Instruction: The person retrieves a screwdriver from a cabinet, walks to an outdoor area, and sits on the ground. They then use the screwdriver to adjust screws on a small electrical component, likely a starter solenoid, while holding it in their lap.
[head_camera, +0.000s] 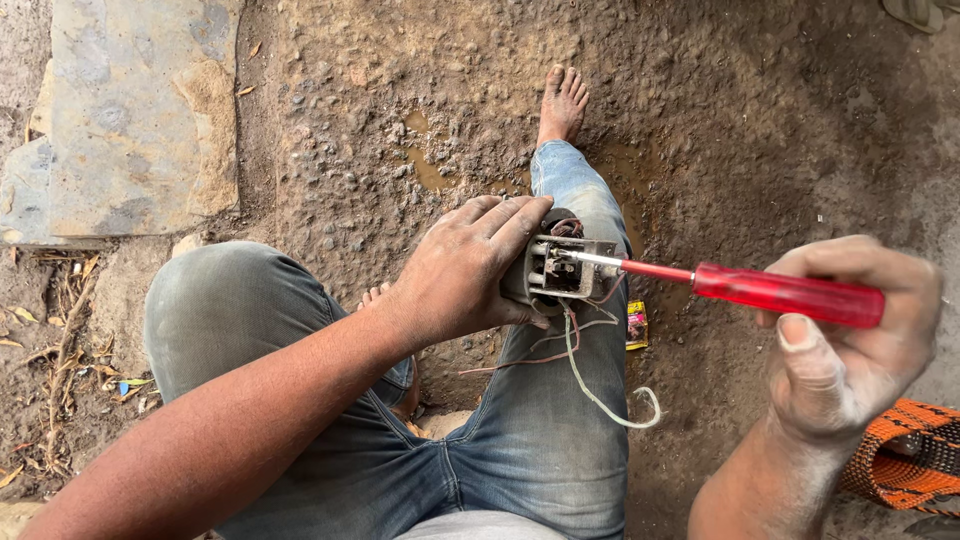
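Part (560, 270) in left hand (465, 270) — screwdriver (760, 290) right.

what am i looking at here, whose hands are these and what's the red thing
This is one picture from a camera worn on a person's head, looking down at their own lap and hands. The person sits on bare, pebbly dirt ground in blue jeans, barefoot.

The left hand grips a small grey electrical part resting on the knee. Thin wires hang loose from it, pale and reddish ones.

The right hand holds a screwdriver with a clear red handle. Its metal tip reaches into the open side of the part.

Around them: a flat stone slab at upper left, an orange woven strap at lower right, a small wrapper by the leg, and dry leaves at left.
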